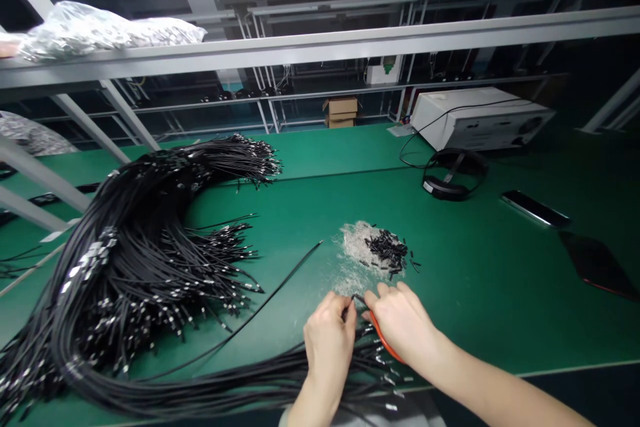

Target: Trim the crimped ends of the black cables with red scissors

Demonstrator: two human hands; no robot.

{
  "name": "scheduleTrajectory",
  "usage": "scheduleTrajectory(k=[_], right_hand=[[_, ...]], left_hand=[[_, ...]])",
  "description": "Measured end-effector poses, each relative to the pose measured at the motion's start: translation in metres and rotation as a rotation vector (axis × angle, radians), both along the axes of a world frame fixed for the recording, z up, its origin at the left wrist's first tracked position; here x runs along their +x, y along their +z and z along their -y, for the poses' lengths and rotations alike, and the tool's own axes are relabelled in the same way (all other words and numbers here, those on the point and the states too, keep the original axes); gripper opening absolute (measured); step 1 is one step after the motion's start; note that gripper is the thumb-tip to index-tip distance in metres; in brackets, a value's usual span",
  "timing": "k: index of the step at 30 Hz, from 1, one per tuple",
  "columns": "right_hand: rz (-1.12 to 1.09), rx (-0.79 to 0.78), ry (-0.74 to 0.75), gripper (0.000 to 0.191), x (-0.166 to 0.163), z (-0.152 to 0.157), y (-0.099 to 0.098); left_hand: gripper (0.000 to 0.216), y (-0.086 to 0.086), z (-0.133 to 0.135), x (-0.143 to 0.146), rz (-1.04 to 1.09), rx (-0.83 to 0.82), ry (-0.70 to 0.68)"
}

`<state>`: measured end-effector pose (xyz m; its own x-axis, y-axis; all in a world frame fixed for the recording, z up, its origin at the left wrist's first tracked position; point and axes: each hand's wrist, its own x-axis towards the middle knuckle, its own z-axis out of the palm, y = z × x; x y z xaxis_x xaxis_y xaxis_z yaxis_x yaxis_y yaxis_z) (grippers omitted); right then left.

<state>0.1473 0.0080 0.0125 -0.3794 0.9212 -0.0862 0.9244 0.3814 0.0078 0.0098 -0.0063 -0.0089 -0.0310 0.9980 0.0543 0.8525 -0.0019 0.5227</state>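
My left hand [331, 333] is closed in a pinch on the end of a thin black cable, whose tip shows just past the fingertips. Close against it, my right hand [403, 319] is wrapped round a pliers-like tool with an orange handle [384, 339]; its dark jaws are mostly hidden and meet the cable tip. Beneath both wrists runs a bundle of black cables [215, 387] with silvery ends at the right. Just beyond the hands lies a pile of short black tube pieces [387, 248] beside clear, thread-like scraps [356, 240].
A large heap of black cables [145, 213] covers the left of the green table [320, 147], with one loose cable [280, 287] lying across. At right are a black headband-like device [453, 177], a phone [535, 208] and a white box [475, 120]. A metal rail [300, 47] crosses above, carrying plastic bags [100, 30].
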Motion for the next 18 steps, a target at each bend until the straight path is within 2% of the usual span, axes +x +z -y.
scheduleTrajectory(k=[10, 18], right_hand=[[-0.031, -0.038, 0.034, 0.017, 0.001, -0.007, 0.005], [-0.119, -0.042, 0.025, 0.019, 0.012, -0.014, 0.006]], left_hand=[[0.023, -0.002, 0.002, -0.002, -0.037, 0.06, -0.015], [0.025, -0.001, 0.002, -0.004, 0.083, 0.044, -0.004]])
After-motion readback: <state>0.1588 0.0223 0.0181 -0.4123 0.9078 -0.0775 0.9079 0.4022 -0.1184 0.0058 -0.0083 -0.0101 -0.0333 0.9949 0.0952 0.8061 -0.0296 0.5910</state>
